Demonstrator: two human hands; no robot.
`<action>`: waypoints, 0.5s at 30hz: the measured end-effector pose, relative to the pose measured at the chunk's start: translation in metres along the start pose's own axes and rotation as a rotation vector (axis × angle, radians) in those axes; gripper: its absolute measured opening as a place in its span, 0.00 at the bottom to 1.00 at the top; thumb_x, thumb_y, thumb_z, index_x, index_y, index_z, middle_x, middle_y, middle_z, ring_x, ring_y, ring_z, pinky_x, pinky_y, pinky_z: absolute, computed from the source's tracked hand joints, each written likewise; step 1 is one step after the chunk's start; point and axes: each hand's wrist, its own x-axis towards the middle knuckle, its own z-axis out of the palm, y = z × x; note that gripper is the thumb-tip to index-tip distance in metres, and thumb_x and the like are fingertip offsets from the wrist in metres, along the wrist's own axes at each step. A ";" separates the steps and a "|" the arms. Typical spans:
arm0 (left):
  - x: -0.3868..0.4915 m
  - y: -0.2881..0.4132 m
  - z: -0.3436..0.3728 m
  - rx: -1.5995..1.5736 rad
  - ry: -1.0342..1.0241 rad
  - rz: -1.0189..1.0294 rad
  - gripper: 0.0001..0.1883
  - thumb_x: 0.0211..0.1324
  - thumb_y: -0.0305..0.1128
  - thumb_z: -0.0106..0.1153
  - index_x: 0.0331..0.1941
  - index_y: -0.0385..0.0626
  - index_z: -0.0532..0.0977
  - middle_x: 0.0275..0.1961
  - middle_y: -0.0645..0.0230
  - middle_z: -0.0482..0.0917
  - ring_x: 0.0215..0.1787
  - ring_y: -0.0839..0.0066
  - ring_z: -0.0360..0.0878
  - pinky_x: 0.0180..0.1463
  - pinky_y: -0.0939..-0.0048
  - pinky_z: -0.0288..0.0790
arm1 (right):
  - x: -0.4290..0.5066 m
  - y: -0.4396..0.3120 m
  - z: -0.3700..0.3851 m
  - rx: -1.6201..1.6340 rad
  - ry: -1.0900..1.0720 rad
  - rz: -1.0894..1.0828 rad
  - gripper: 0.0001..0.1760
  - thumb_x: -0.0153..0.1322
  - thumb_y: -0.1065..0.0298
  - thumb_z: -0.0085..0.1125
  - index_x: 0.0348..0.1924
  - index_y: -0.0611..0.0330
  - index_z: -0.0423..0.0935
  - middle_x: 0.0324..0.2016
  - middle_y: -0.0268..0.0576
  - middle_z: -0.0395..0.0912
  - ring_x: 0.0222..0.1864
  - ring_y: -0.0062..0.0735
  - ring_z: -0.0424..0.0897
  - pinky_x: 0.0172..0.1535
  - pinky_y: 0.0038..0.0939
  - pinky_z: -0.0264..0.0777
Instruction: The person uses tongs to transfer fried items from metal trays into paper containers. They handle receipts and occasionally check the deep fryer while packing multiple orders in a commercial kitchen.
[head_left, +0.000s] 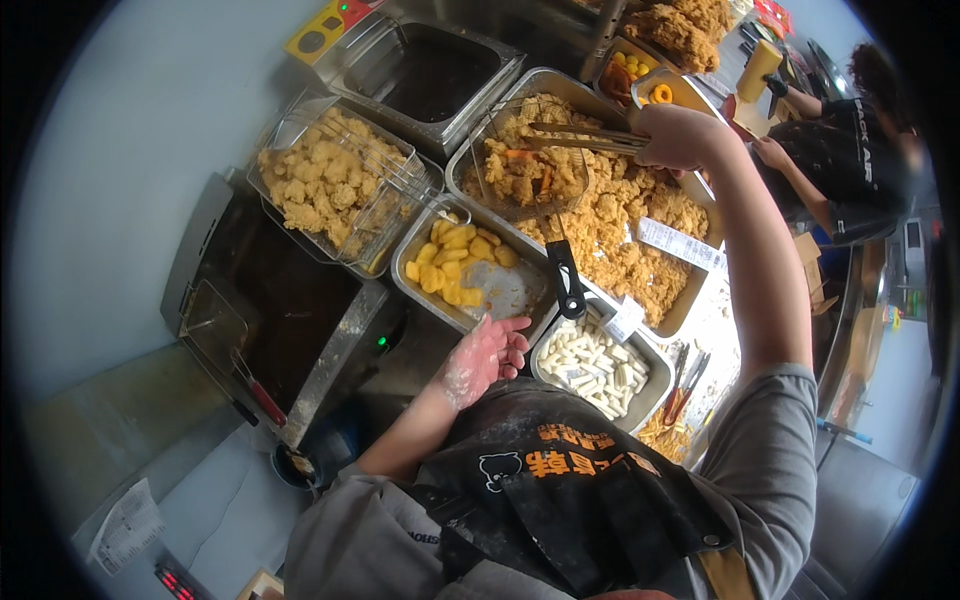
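Note:
My right hand (679, 139) grips a pair of metal tongs (589, 138), whose tips reach over a wire fry basket (517, 214) of fried chicken pieces. That basket rests on a large metal tray of fried chicken (645, 281), its black handle (565, 281) pointing towards me. Flour-dusted, my left hand (484, 356) hangs with fingers apart and nothing in it, just in front of a metal pan (401, 281) of yellow fried pieces. To its right is a pan of white rice cakes (596, 364), with a paper slip (624, 321) at its rim. A long printed slip (679, 241) lies on the chicken.
A second wire basket of fried chicken (322, 180) sits over a fryer at the left. Dark oil fills a nearer fryer (277, 300) holding an empty skimmer basket (214, 322). Red-handled tongs (679, 397) lie at the right. A co-worker (840, 161) holds a squeeze bottle (759, 71) at the upper right.

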 end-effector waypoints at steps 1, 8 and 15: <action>0.001 0.000 0.002 0.002 -0.001 -0.005 0.40 0.80 0.67 0.40 0.75 0.44 0.69 0.52 0.70 0.80 0.47 0.78 0.79 0.52 0.72 0.74 | -0.010 0.008 0.002 0.024 0.032 -0.014 0.10 0.73 0.70 0.64 0.40 0.71 0.83 0.23 0.48 0.85 0.23 0.31 0.86 0.28 0.36 0.80; 0.008 -0.004 0.013 0.026 -0.006 -0.032 0.40 0.79 0.67 0.40 0.74 0.43 0.70 0.51 0.69 0.81 0.46 0.76 0.79 0.51 0.71 0.74 | -0.075 0.077 0.044 0.336 0.176 -0.072 0.17 0.75 0.69 0.66 0.54 0.69 0.85 0.24 0.38 0.83 0.19 0.25 0.81 0.22 0.29 0.75; 0.006 -0.009 0.019 -0.017 0.036 -0.034 0.42 0.77 0.69 0.42 0.74 0.42 0.70 0.52 0.66 0.82 0.46 0.74 0.80 0.51 0.69 0.74 | -0.212 0.199 0.191 1.198 0.371 -0.101 0.24 0.74 0.65 0.70 0.59 0.72 0.82 0.23 0.31 0.79 0.14 0.12 0.70 0.16 0.19 0.63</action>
